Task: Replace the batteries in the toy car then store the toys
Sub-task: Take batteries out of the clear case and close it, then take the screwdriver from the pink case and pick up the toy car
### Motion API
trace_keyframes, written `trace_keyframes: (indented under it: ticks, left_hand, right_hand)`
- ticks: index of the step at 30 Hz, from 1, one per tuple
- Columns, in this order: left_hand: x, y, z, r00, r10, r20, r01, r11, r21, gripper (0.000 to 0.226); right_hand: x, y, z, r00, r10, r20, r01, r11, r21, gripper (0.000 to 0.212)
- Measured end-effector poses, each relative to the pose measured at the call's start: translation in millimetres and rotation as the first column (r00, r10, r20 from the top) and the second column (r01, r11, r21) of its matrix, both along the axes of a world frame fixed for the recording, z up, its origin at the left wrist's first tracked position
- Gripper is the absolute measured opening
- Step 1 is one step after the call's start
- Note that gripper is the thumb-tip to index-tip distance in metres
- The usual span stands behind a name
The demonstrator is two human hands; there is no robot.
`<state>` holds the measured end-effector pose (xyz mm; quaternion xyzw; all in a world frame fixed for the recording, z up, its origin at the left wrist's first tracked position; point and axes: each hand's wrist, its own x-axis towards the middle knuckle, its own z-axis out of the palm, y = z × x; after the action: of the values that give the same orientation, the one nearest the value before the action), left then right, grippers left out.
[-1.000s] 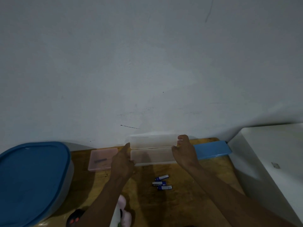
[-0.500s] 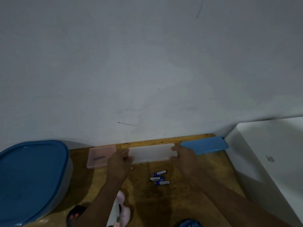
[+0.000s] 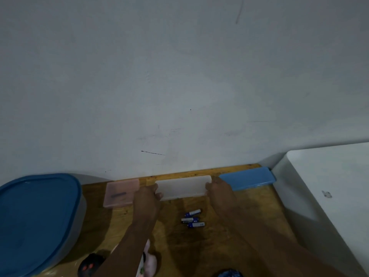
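Both hands gripped the ends of a frosted white case (image 3: 182, 187) on the desk (image 3: 249, 212).

The left hand (image 3: 146, 198) and right hand (image 3: 218, 189) had fingers curled onto the case. Three batteries (image 3: 193, 219) lay just in front of it. A pink toy (image 3: 148, 262) near the frame's bottom edge was mostly hidden behind the left forearm; a dark toy (image 3: 90, 265) beside it was hard to identify.
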<state>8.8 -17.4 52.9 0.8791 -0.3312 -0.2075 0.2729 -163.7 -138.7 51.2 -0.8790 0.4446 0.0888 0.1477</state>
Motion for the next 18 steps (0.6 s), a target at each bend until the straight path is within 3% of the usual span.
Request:
trace_keyframes:
  ticks: [4,7,13,18]
  left_hand:
    - [-1.8,-0.7,11.0,0.996,-0.063,0.061,0.059,0.996,0.064,0.037]
    - [-10.5,9.9,23.8,0.990,-0.084,0.111,0.085,0.996,-0.009,0.038]
    - [-22.8,67.6,48.6,0.988,-0.008,0.156,0.016,0.998,-0.053,0.020]
    - [-17.2,120.2,57.9,0.977,0.060,0.203,-0.048,0.997,-0.065,0.028]
  right_hand:
    - [0.6,3.2,13.1,0.999,-0.032,0.031,0.030,0.998,0.053,0.031]
    - [0.0,16.6,23.3,0.993,-0.028,0.113,0.026,1.000,0.017,0.036]
    - [1.7,59.1,45.2,0.969,0.093,0.230,-0.102,0.994,0.028,0.031]
    - [11.1,98.3,58.7,0.938,0.151,0.311,-0.163,0.986,0.014,0.033]
